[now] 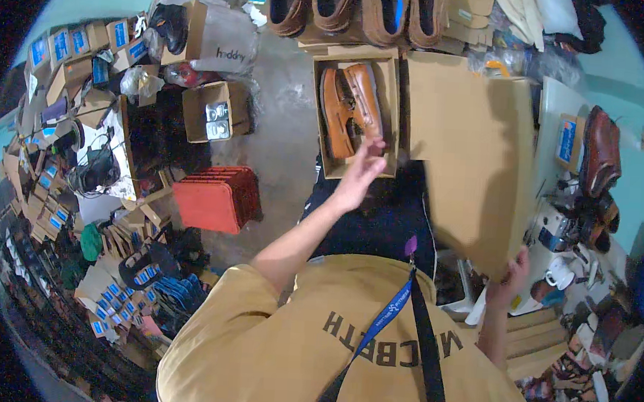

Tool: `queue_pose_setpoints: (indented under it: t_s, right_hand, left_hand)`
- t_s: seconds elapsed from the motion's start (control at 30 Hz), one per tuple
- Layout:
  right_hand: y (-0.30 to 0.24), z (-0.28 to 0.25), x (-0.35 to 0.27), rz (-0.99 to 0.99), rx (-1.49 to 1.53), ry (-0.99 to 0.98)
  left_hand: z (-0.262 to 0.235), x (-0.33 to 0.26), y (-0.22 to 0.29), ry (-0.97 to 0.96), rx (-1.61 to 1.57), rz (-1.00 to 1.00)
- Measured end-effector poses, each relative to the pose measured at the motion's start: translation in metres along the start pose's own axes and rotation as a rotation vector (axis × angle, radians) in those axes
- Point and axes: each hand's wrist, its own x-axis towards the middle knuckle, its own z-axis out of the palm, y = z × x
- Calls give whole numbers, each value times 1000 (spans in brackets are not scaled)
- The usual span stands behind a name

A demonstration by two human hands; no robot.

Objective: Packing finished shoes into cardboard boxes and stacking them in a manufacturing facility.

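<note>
A shallow cardboard shoe box [316, 127] sits in front of me, over my lap. In it lies a pair of tan leather shoes [336, 117], side by side. My left hand [360, 180] reaches over the box's near edge by the right shoe's end; its fingers are apart and grip nothing. To the right spreads a large plain cardboard sheet [473, 144], slightly blurred, with a shadow on its right part. My right hand [509, 277] grips the sheet's near right corner.
Several brown shoes [334, 10] stand in a row beyond the box. A red plastic crate [215, 198] and an open carton [217, 113] are on the floor at left. Stacked shoe boxes [88, 47] line the far left. A dark red shoe [600, 152] is at right.
</note>
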Motion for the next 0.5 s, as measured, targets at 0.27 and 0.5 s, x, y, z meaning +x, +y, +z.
queue_pose_setpoints:
  t_s: [0.27,0.5]
  right_hand:
    - [89,143,37,258,174,-276]
    - [107,238,111,9,-294,-212]
  left_hand:
    - [-24,-18,-7,463,-209,-52]
    - [-108,59,-7,559,386,-21]
